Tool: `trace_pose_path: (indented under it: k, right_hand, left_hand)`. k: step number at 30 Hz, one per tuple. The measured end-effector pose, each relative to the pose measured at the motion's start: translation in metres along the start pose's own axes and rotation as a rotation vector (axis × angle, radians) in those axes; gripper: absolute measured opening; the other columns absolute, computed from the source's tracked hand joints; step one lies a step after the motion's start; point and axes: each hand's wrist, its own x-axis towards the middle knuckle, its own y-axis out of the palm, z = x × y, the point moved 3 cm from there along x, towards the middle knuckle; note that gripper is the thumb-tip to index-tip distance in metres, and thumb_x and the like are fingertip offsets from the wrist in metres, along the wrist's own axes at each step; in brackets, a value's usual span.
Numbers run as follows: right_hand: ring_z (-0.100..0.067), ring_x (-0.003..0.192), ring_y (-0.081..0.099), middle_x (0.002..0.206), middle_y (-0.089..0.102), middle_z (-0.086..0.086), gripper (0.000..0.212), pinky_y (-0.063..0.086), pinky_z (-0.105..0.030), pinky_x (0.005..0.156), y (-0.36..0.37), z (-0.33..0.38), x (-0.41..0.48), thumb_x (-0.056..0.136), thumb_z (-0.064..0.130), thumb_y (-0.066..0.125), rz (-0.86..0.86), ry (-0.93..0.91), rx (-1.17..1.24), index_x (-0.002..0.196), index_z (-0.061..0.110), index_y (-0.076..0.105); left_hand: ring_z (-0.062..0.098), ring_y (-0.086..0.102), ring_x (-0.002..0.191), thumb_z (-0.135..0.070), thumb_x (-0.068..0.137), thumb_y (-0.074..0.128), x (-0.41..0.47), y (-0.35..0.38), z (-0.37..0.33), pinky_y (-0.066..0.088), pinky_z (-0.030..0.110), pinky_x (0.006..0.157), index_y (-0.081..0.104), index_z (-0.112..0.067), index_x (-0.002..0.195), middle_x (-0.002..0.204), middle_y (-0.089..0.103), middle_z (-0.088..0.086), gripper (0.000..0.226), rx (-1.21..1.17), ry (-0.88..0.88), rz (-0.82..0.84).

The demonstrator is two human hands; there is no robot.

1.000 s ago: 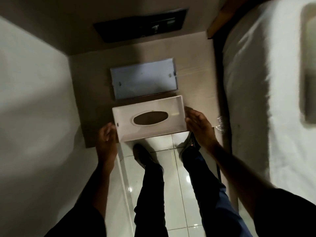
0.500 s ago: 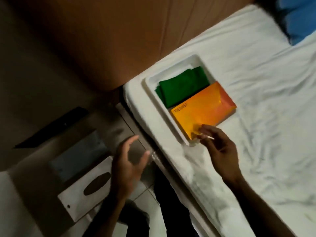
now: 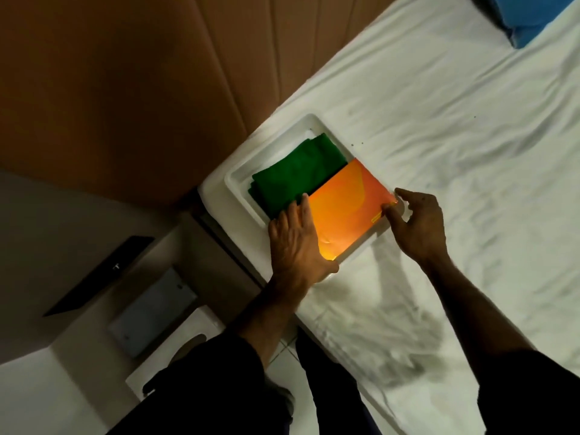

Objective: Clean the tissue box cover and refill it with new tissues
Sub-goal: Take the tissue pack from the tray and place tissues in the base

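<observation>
An orange tissue pack [image 3: 345, 208] lies in a white tray [image 3: 241, 193] on the bed, beside a folded green cloth [image 3: 295, 174]. My left hand [image 3: 298, 243] rests flat on the pack's near left edge, fingers spread. My right hand [image 3: 417, 221] pinches the pack's right corner between thumb and fingers. The white tissue box cover [image 3: 191, 337] with its oval slot sits at the lower left on the bedside table, partly hidden by my left sleeve. Its grey-blue base panel [image 3: 150, 312] lies just behind it.
The white bed sheet [image 3: 455, 136] fills the right side, with a blue pillow [image 3: 530, 14] at the top corner. A brown padded headboard [image 3: 141, 73] stands behind the tray. A dark wall panel [image 3: 100, 274] is at the left. My legs stand on tiled floor below.
My view turned from the bedside table to the bed. Both hands left the tissue box cover; the left crossed over to the tray, and both now touch the orange pack.
</observation>
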Motion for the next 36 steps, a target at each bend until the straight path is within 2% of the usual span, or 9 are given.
trace_pose_path:
  k: [5, 8, 14, 18, 21, 25, 30, 32, 36]
  right_hand:
    - [-0.028, 0.111, 0.06, 0.116, 0.069, -0.006, 0.031, 0.051, -0.052, 0.091, -0.012, 0.005, 0.003, 0.091, 0.034, 0.069, 0.011, -0.05, 0.055, 0.115, 0.015, 0.073]
    - [-0.019, 0.111, 0.059, 0.121, 0.062, 0.006, 0.032, 0.052, -0.039, 0.092, -0.018, 0.003, -0.003, 0.092, 0.044, 0.066, 0.067, 0.076, 0.195, 0.117, 0.025, 0.07]
    - [-0.006, 0.116, 0.06, 0.119, 0.066, 0.017, 0.016, 0.048, -0.029, 0.097, -0.037, 0.019, -0.023, 0.097, 0.035, 0.06, 0.073, 0.043, 0.417, 0.113, 0.031, 0.059]
    - [-0.006, 0.125, 0.057, 0.115, 0.068, -0.001, 0.016, 0.044, -0.033, 0.101, -0.057, 0.04, -0.046, 0.099, 0.038, 0.053, 0.133, 0.065, 0.725, 0.101, 0.023, 0.058]
    - [-0.019, 0.118, 0.061, 0.118, 0.067, -0.007, 0.028, 0.047, -0.038, 0.101, -0.072, 0.053, -0.064, 0.102, 0.041, 0.043, 0.19, 0.135, 0.839, 0.105, 0.022, 0.062]
    - [-0.019, 0.112, 0.065, 0.115, 0.073, 0.0, 0.038, 0.05, -0.04, 0.098, -0.083, 0.074, -0.086, 0.106, 0.031, 0.035, 0.338, 0.207, 0.773, 0.114, 0.025, 0.072]
    - [-0.019, 0.085, 0.067, 0.093, 0.076, -0.008, 0.041, 0.054, -0.032, 0.08, -0.091, 0.114, -0.114, 0.094, 0.002, 0.038, 0.468, 0.198, 0.858, 0.092, 0.013, 0.077]
    - [-0.02, 0.08, 0.068, 0.091, 0.075, -0.01, 0.044, 0.057, -0.026, 0.073, -0.093, 0.129, -0.129, 0.095, 0.0, 0.035, 0.575, 0.238, 0.947, 0.089, 0.011, 0.078]
    - [-0.023, 0.093, 0.072, 0.104, 0.078, -0.006, 0.025, 0.057, -0.032, 0.087, -0.094, 0.147, -0.156, 0.102, 0.014, 0.051, 0.64, 0.111, 0.746, 0.11, 0.018, 0.075]
  left_hand:
    - [0.028, 0.034, 0.131, -0.065, 0.042, 0.071, 0.0, -0.008, -0.002, 0.029, 0.047, 0.107, 0.012, -0.011, 0.15, 0.146, 0.035, 0.009, 0.135, -0.077, 0.004, -0.03]
    - [0.027, 0.034, 0.133, -0.066, 0.042, 0.074, -0.004, -0.012, -0.001, 0.027, 0.051, 0.108, 0.014, -0.011, 0.15, 0.147, 0.035, 0.008, 0.135, -0.083, 0.019, -0.035]
    - [0.028, 0.03, 0.135, -0.069, 0.045, 0.077, -0.017, -0.031, 0.004, 0.029, 0.057, 0.107, 0.01, -0.019, 0.151, 0.15, 0.03, 0.006, 0.135, -0.132, 0.078, -0.074]
    - [0.026, 0.03, 0.133, -0.065, 0.046, 0.079, -0.04, -0.056, 0.014, 0.036, 0.056, 0.103, 0.009, -0.025, 0.151, 0.149, 0.025, 0.001, 0.133, -0.221, 0.16, -0.15]
    - [0.024, 0.028, 0.134, -0.062, 0.047, 0.077, -0.066, -0.073, 0.028, 0.04, 0.058, 0.099, 0.008, -0.029, 0.151, 0.15, 0.023, -0.002, 0.13, -0.272, 0.179, -0.136]
    - [0.019, 0.023, 0.136, -0.064, 0.048, 0.077, -0.104, -0.093, 0.054, 0.039, 0.054, 0.101, 0.007, -0.031, 0.151, 0.154, 0.019, -0.003, 0.129, -0.275, 0.2, -0.06]
    - [0.009, 0.018, 0.131, -0.06, 0.046, 0.079, -0.154, -0.108, 0.084, 0.034, 0.041, 0.097, 0.002, -0.04, 0.149, 0.151, 0.016, -0.012, 0.13, -0.298, 0.141, -0.051]
    - [0.01, 0.02, 0.133, -0.058, 0.046, 0.081, -0.174, -0.111, 0.093, 0.034, 0.042, 0.099, 0.001, -0.039, 0.149, 0.148, 0.015, -0.017, 0.132, -0.313, 0.126, -0.042]
    - [0.006, 0.024, 0.132, -0.06, 0.047, 0.083, -0.209, -0.114, 0.105, 0.037, 0.038, 0.098, 0.003, -0.041, 0.149, 0.147, 0.008, -0.032, 0.131, -0.374, 0.128, -0.019]
